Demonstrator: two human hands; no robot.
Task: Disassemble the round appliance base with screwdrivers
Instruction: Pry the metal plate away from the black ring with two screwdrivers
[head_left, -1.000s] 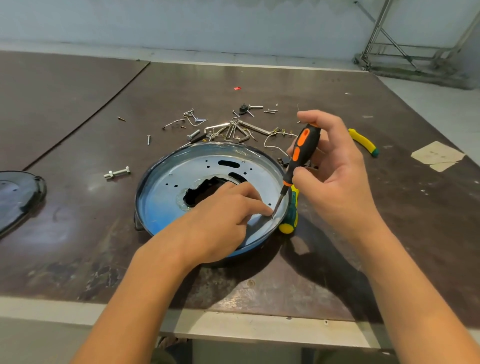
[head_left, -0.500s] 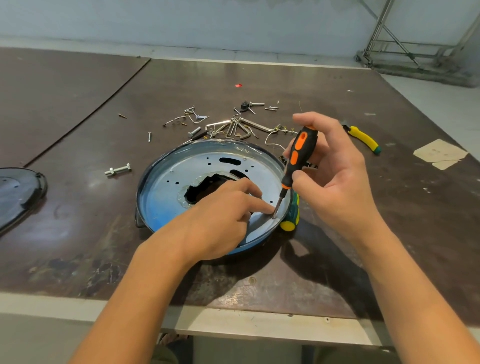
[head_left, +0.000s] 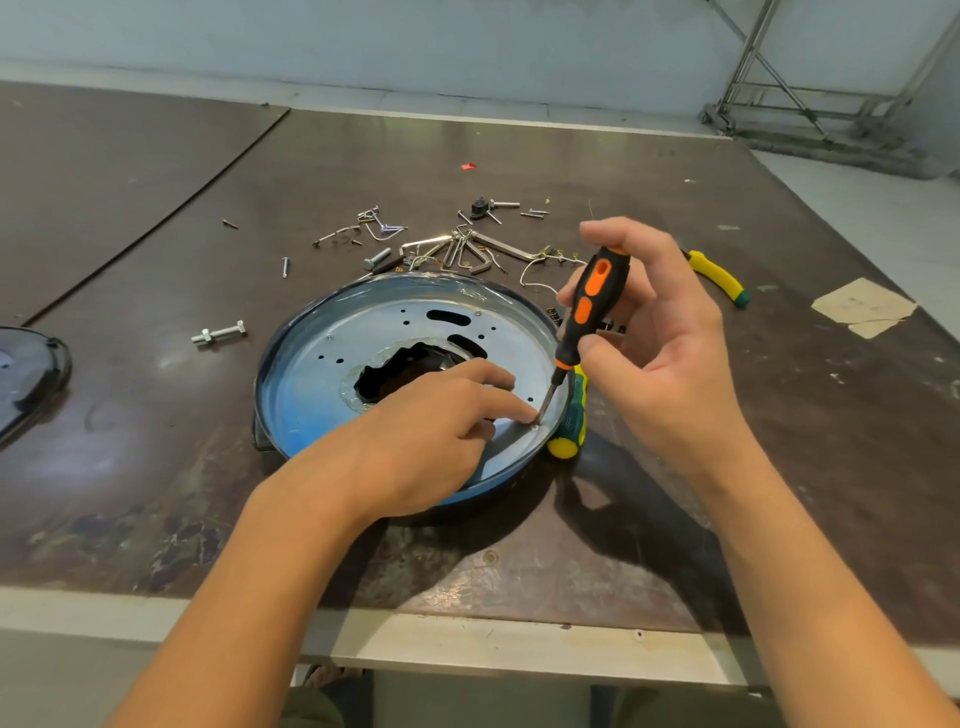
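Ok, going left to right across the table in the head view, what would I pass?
From the left: black cover → bolt → round base → orange-handled screwdriver → yellow-handled tool → paper scrap.
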